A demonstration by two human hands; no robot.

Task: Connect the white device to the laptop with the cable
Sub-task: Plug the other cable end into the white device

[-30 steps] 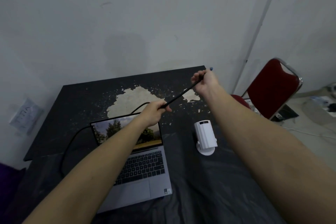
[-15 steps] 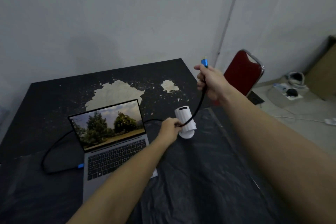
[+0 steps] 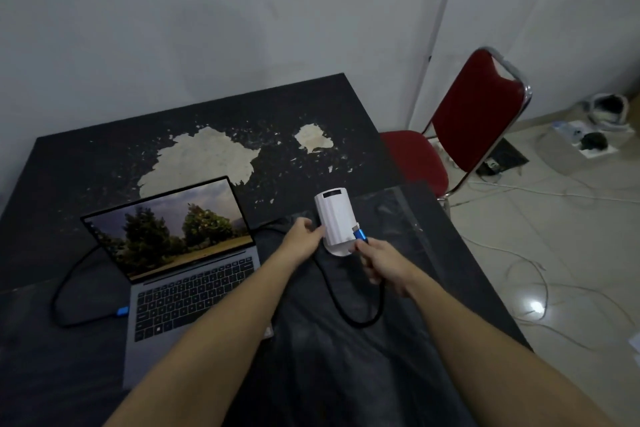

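Observation:
The white device stands upright on its round base, right of the open laptop. My left hand touches the device's left side, fingers against it. My right hand grips the black cable just behind its blue plug. The plug's metal tip points at the device's right side, close to it or touching. The cable loops down on the table, runs behind the laptop and ends in a second blue plug at the laptop's left edge.
The table is black with peeled pale patches and a dark plastic sheet at the front. A red chair stands at the table's right. White cords and a box lie on the tiled floor. The wall is close behind.
My right hand has come down from above the table with the blue plug to the device's right side. My left hand has let go of the cable and rests on the device.

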